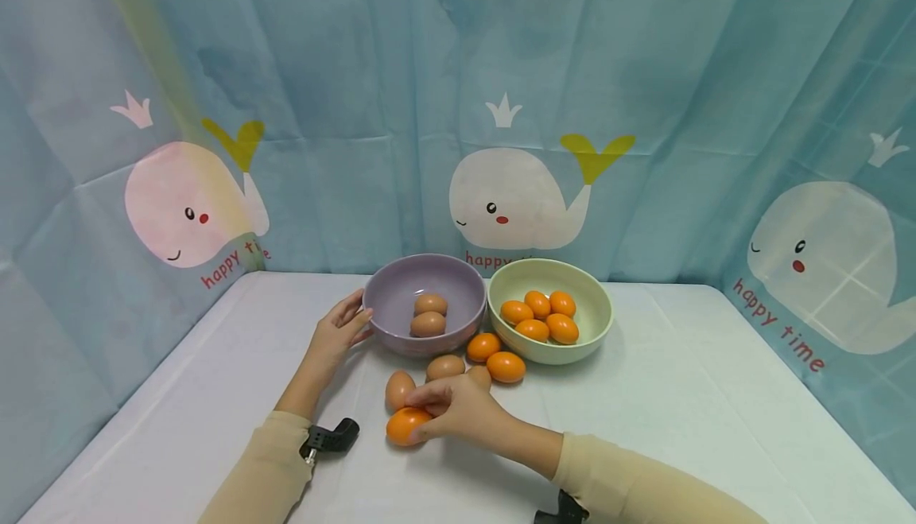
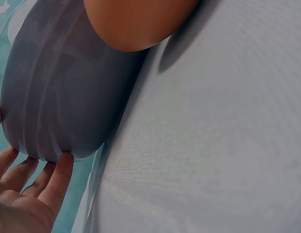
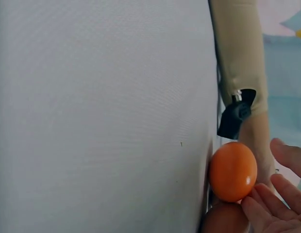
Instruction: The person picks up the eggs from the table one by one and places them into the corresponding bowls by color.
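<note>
My left hand rests its fingertips against the outer left wall of a purple bowl, which holds two brown eggs. In the left wrist view the fingers touch the bowl without curling round it. The right hand is at an orange egg near the front. Its fingertips reach the egg's side in the right wrist view, while the thumb stands apart from it. Just behind are a brown egg, another brown egg and a third brown egg, partly hidden by the right hand.
A light green bowl with several orange eggs stands right beside the purple one. Two more orange eggs lie in front of the bowls on the white tabletop. A blue whale-print curtain hangs behind.
</note>
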`<state>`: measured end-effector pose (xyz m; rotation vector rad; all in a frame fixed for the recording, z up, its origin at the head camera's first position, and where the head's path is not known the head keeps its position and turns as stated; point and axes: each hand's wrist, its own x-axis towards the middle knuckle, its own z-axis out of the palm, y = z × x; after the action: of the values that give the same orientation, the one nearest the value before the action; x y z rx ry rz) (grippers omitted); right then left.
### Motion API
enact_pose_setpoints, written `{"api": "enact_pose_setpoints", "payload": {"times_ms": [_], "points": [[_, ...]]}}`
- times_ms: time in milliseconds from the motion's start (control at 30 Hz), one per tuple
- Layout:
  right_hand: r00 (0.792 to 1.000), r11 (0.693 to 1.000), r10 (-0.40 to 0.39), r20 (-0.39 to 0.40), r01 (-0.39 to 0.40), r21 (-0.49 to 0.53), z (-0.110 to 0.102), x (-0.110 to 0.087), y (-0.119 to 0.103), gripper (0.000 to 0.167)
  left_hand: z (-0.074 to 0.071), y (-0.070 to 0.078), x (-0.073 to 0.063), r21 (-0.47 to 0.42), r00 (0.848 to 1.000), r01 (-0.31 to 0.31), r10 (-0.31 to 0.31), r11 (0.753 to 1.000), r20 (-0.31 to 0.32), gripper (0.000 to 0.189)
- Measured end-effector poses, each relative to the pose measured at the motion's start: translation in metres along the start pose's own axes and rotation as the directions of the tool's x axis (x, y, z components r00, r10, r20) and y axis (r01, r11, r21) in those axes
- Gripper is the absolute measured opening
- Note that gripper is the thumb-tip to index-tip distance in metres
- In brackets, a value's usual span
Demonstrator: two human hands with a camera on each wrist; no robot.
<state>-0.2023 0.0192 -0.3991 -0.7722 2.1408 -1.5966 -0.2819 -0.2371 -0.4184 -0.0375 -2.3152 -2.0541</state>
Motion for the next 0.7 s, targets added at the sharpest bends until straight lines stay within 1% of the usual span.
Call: {"api": "enact_pose_setpoints", "payload": {"times_ms": [200,433,567,700], "points": [[0.999,0.994,-0.032,0.002,0.032,-0.102,0.002,0.0,-0.002,0.035,-0.001,0.0,-0.001,0.002,1.0,-0.011,0.011,1.0,0.001,0.063],[0.999,0.976,-0.038,0.009,0.039,-0.213,0.006,0.0,-0.006,0.033,-0.001,-0.001,-0.002,0.0,1.0,-0.008,0.008,1.0,0.001,0.066],[0.999,0.957,-0.049,0.004,0.048,-0.285,0.009,0.001,-0.007,0.033,-0.001,-0.001,-0.003,-0.002,1.0,-0.002,0.002,1.0,0.003,0.067],[0.998,0.927,-0.063,0.001,0.059,-0.37,0.012,0.002,-0.008,0.033,0.0,0.0,-0.001,-0.005,1.0,-0.003,0.003,1.0,0.008,0.065]]}}
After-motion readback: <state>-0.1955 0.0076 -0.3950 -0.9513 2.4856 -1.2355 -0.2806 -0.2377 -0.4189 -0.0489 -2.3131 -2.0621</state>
